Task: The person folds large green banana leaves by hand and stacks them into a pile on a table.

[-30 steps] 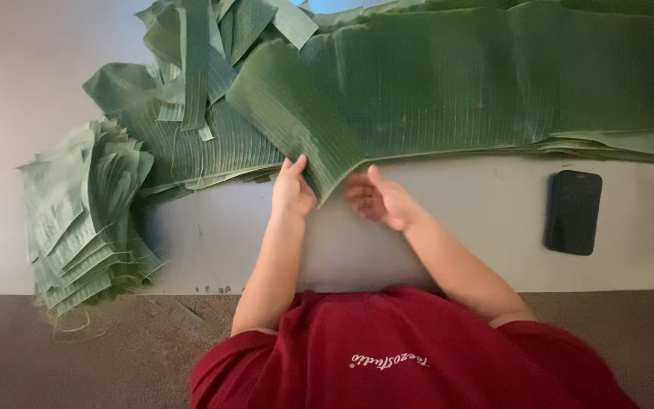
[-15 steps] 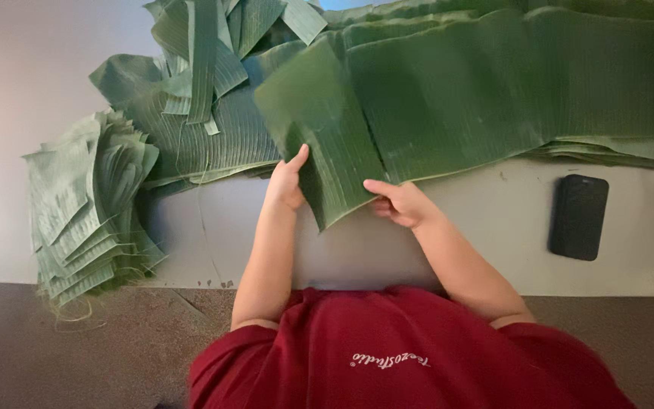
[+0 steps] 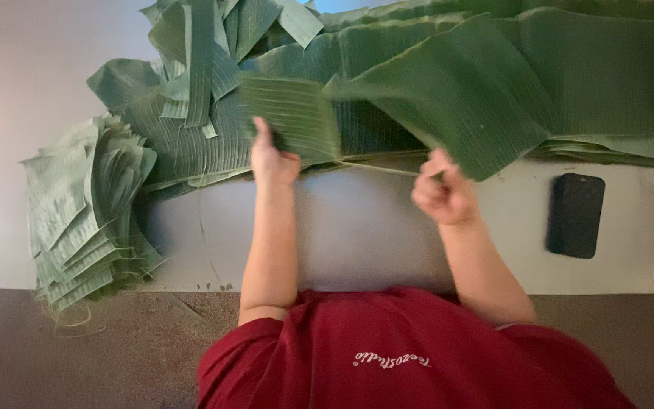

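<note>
My left hand (image 3: pixel 274 160) grips a torn, roughly square piece of green banana leaf (image 3: pixel 291 117) and holds it up over the pile. My right hand (image 3: pixel 442 194) is closed on the torn edge of a long banana leaf (image 3: pixel 509 83), which stretches away to the right. A thin leaf fibre (image 3: pixel 380 167) still runs between the piece and the long leaf. Both hands are above the white table (image 3: pixel 357 235), about a hand's width apart.
A stack of cut leaf pieces (image 3: pixel 77 216) sits at the table's left edge and hangs over it. Loose leaf strips (image 3: pixel 198 68) lie heaped at the back left. A black phone (image 3: pixel 575 216) lies flat on the right. More long leaves (image 3: pixel 615 144) cover the back.
The end of the long leaf has been torn off. My left hand moved left with the torn piece, and my right hand pulled the long leaf right and up.
</note>
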